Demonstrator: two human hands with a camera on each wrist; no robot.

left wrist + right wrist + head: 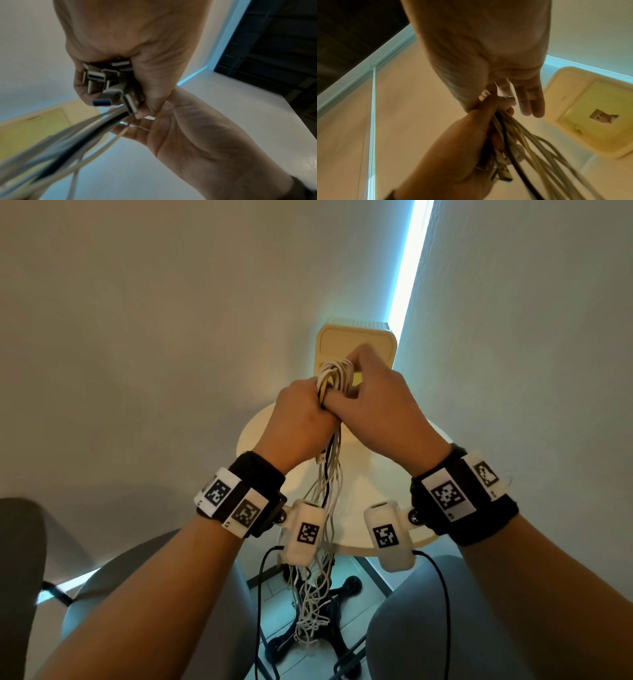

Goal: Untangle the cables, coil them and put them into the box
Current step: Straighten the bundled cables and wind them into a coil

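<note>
My left hand (pixel 303 412) is raised above the table and grips a bundle of white cables (pixel 329 474) with one black cable among them. Their tangled ends hang down past the table edge between my knees. In the left wrist view several USB plugs (pixel 102 81) stick out of that fist (pixel 130 56). My right hand (pixel 363 381) sits against the left one and pinches the cable loops (pixel 337 371) at the top of the bundle between thumb and forefinger; its other fingers (pixel 530 102) are straight. The cream box (pixel 342 340) stands open beyond the hands.
A round white table (pixel 380 474) on a black metal foot (pixel 346 587) stands in a corner between two white walls. A grey chair (pixel 17 559) is at the left. Inside the box (pixel 590 108) lies a small grey item (pixel 600 116).
</note>
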